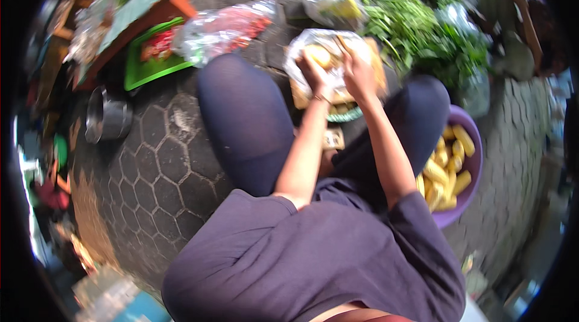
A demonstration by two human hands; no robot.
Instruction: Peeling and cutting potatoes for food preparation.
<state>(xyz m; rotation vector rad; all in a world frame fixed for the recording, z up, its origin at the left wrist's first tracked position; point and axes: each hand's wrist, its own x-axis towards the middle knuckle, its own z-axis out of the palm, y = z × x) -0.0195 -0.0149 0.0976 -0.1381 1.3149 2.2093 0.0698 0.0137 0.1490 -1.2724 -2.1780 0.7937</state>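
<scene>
Blur softens both hands in front of my knees. My left hand [313,74] grips a rounded pale-yellow piece of food [318,56], too blurred to name surely. From my right hand [362,73] a slim brown handle-like thing [341,43] sticks up; what tool it belongs to cannot be made out. Beneath both hands a clear plastic bag [294,52] is spread over a wooden board [378,65]. The board rests across a basin with a pale green rim [347,116], and some contents show under its near edge.
By my right knee stands a purple tub [476,166] of yellow corn cobs [436,172]. Leafy greens [407,23] lie ahead right, near another person [520,27]. Leftward are a bag of red chillies [230,25], a green tray [156,78] and a metal pot [108,116] on hexagonal paving [165,159].
</scene>
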